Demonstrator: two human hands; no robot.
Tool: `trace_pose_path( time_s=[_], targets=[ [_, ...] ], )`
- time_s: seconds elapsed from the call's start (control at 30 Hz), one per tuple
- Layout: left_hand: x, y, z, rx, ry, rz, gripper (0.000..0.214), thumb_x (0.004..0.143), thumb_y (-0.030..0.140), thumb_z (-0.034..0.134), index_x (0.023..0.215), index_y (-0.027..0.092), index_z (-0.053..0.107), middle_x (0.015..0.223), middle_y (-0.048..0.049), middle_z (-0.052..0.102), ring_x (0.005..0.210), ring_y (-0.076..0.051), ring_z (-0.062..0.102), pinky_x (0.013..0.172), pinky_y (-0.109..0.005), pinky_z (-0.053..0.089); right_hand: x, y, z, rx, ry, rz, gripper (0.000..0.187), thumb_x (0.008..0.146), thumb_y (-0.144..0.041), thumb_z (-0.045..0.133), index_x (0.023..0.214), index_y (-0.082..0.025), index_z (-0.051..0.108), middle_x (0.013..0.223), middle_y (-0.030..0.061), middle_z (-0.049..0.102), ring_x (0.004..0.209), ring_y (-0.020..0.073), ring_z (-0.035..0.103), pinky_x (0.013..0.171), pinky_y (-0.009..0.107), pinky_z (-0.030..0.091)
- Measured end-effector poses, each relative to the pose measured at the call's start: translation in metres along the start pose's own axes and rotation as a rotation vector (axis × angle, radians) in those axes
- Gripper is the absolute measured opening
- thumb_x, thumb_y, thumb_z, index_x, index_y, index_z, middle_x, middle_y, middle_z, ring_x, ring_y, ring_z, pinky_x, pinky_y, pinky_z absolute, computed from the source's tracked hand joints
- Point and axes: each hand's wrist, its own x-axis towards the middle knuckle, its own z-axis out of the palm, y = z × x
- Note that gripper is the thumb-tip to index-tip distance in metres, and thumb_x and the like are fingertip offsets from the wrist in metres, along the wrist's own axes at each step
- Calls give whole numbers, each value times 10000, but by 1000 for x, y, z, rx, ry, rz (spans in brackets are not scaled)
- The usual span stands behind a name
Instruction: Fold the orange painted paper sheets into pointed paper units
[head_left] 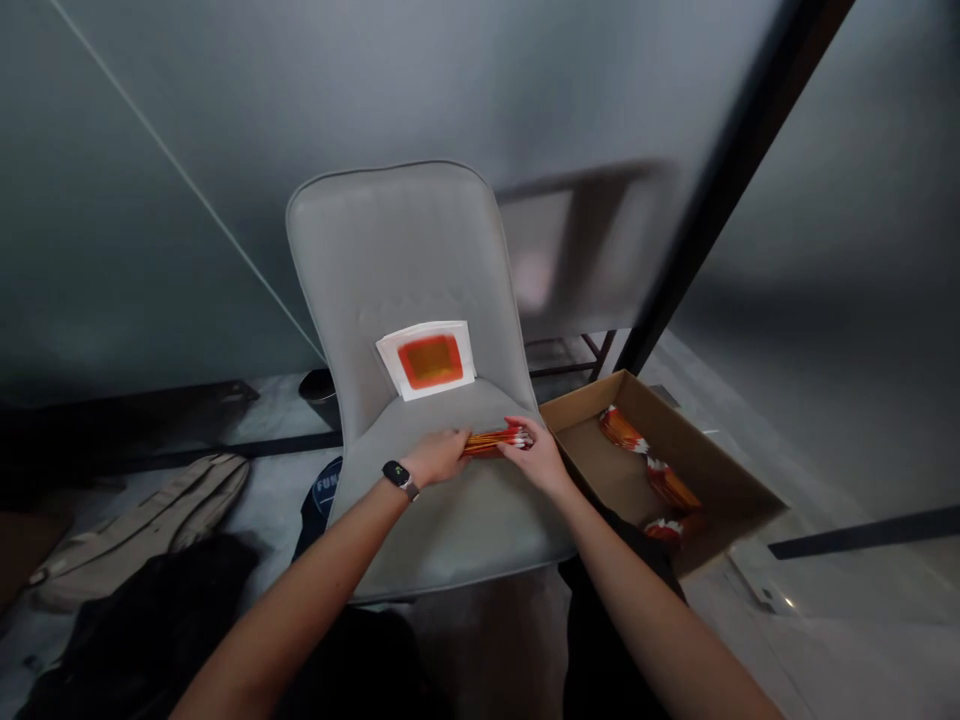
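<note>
Between my two hands is a stack of thin orange-and-red packets [491,442] with white ends, held above the seat of a grey chair [450,540]. My left hand [436,458], with a dark watch on its wrist, is closed on the stack's left end. The fingers of my right hand [536,452] wrap round the white-tipped right end. Leaning against the chair's backrest is a white pouch [469,350] with an orange-red square on its front. What is printed on the packets is too small to read.
To the right stands an open cardboard box [600,475] with several bundles of similar orange packets [621,430] inside. On the floor at left lie a beige backpack [157,520] and dark cloth [150,620]. A dark bin [319,395] stands behind the chair, near a frosted glass wall [187,280].
</note>
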Motion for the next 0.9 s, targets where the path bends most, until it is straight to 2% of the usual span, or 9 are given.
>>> trace_pose_path(
  time_s=[0.07, 0.13, 0.2, 0.37, 0.43, 0.57, 0.67, 0.8, 0.9],
  targets=[
    [-11, 6, 10, -24, 9, -49, 349, 951, 362, 529, 1249, 184, 558, 1161, -162, 728, 988, -319, 727, 800, -377, 529, -11, 0, 15, 139, 210, 49, 761, 609, -402, 880, 1285, -188, 606, 1197, 119, 706, 1040, 251, 699, 942, 387, 556],
    [-16, 10, 16, -51, 13, -97, 352, 929, 360, 549, 1231, 180, 564, 1137, -164, 740, 969, -324, 736, 773, -372, 532, -20, 2, 29, 236, 374, 126, 854, 657, -500, 835, 1379, -168, 523, 1220, 138, 695, 1090, 261, 690, 959, 387, 550],
    [-17, 12, 20, -77, 18, -137, 343, 924, 371, 547, 1212, 187, 571, 1112, -154, 751, 955, -320, 743, 752, -361, 531, -24, 5, 40, 270, 433, 174, 856, 739, -581, 735, 1426, -143, 476, 1226, 148, 692, 1123, 264, 682, 969, 384, 543],
    [-17, 10, 19, -123, 29, -195, 336, 905, 410, 565, 1168, 201, 583, 1114, -151, 756, 989, -331, 741, 732, -357, 527, -24, 12, 46, 386, 478, 206, 782, 841, -657, 506, 1419, -132, 470, 1297, 158, 657, 1213, 264, 645, 1006, 399, 523],
    [-20, 10, 18, -132, 37, -214, 338, 905, 407, 568, 1171, 199, 577, 1113, -157, 756, 985, -331, 742, 728, -358, 526, -24, 13, 46, 459, 491, 213, 771, 855, -661, 472, 1421, -138, 456, 1294, 157, 655, 1211, 256, 650, 1013, 397, 520],
    [-30, 16, 25, -135, 65, -207, 346, 920, 363, 562, 1218, 187, 545, 1137, -173, 739, 1006, -339, 733, 764, -379, 526, -22, 10, 52, 412, 432, 167, 826, 785, -592, 686, 1450, -168, 440, 1261, 126, 673, 1139, 235, 678, 988, 371, 534],
    [-34, 21, 36, -139, 89, -191, 362, 919, 314, 564, 1257, 195, 515, 1144, -167, 728, 996, -339, 729, 771, -388, 519, -14, 5, 56, 398, 362, 184, 876, 712, -507, 807, 1450, -191, 456, 1176, 90, 714, 1033, 221, 707, 930, 362, 560],
    [-32, 26, 46, -158, 136, -204, 382, 929, 377, 584, 1254, 191, 509, 1089, -155, 721, 945, -339, 717, 751, -397, 511, -7, 3, 56, 319, 281, 209, 652, 692, -477, 823, 1231, -158, 646, 1051, 69, 748, 939, 222, 707, 886, 368, 566],
    [-33, 30, 47, -173, 206, -171, 375, 955, 457, 580, 1202, 178, 537, 1090, -155, 699, 985, -337, 682, 797, -419, 505, -8, 6, 56, 183, 305, 175, 529, 731, -495, 788, 1112, -136, 710, 1026, 83, 753, 927, 231, 694, 887, 374, 550]
  ],
)
